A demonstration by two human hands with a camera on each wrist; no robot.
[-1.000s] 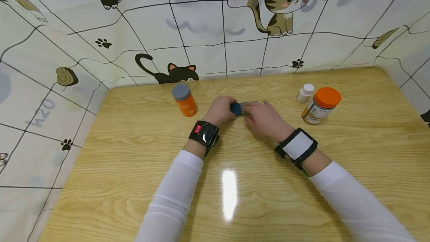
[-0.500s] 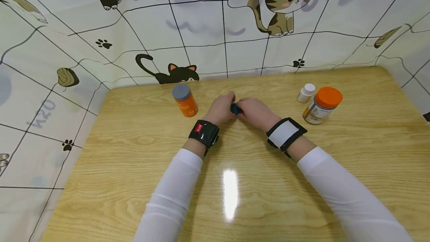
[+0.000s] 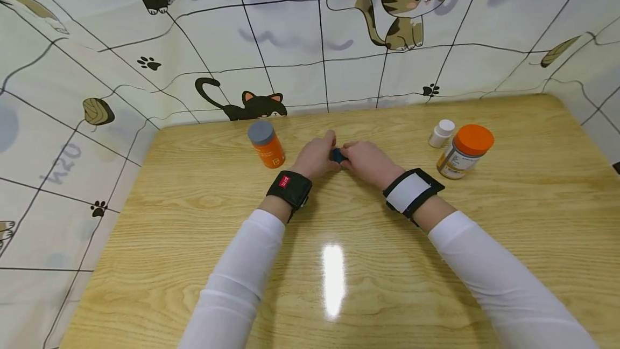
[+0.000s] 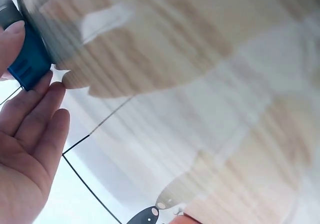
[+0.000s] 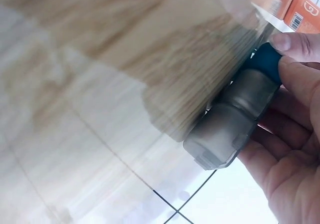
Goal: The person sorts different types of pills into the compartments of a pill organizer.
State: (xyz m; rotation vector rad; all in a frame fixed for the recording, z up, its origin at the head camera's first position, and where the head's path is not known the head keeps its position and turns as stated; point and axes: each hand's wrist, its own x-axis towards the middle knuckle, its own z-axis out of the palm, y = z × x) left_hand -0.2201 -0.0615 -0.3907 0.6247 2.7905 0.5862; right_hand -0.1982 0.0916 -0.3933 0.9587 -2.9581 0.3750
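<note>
A small plastic case (image 5: 225, 119), blue at one end with a translucent grey part, lies close over the table between both hands. My left hand (image 3: 316, 158) pinches its blue end, thumb on one side and fingers on the other in the left wrist view. My right hand (image 3: 369, 162) grips it from the other side, thumb at the blue part and curled fingers along the grey part, as the right wrist view shows. In the head view only a bit of blue shows between the hands; the grey part is hidden behind the right hand.
An orange bottle with a grey cap (image 3: 267, 144) stands left of the hands. At the right are a small white bottle (image 3: 441, 133) and a jar with an orange lid (image 3: 465, 151). A cat-patterned wall covering (image 3: 290, 31) borders the table's (image 3: 194, 220) back edge.
The right hand has slid left along the case, covering its grey part and closing its fingers toward the blue end. The left hand keeps its hold; its wrist has shifted slightly left.
</note>
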